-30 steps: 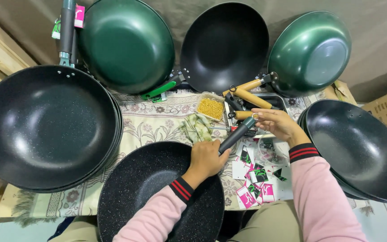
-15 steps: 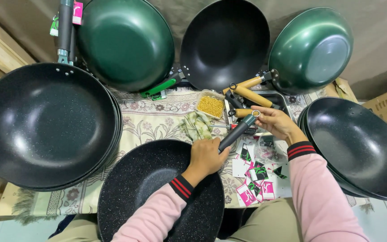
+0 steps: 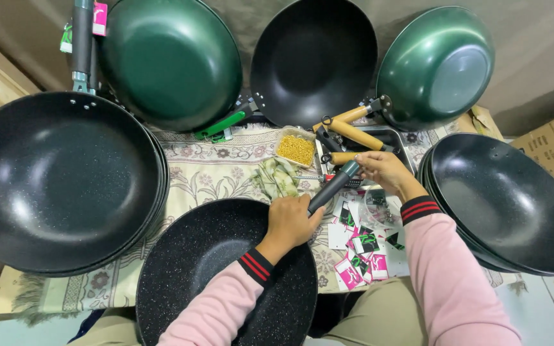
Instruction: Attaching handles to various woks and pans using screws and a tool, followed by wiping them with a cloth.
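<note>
Left hand (image 3: 288,221) fingers clenched around the base of a dark handle (image 3: 333,187), wrist resting on the rim of the speckled black pan (image 3: 206,275) nearest the person, right hand (image 3: 384,172) fingertips pinching the handle's far end, pink-sleeved forearms angled inward, patterned cloth (image 3: 200,179) beneath.

We find the cloth hemmed in by pans: a stack of black pans (image 3: 59,182) on our left, another stack (image 3: 514,205) on our right, and 3 woks (image 3: 312,61) propped along the back. The only open passage is the bare strip of patterned cloth (image 3: 206,176) between the left stack and the speckled pan (image 3: 219,275). On the right, wooden handles (image 3: 354,131), a tub of yellow screws (image 3: 296,148) and scattered tags (image 3: 360,247) crowd the surface.
</note>
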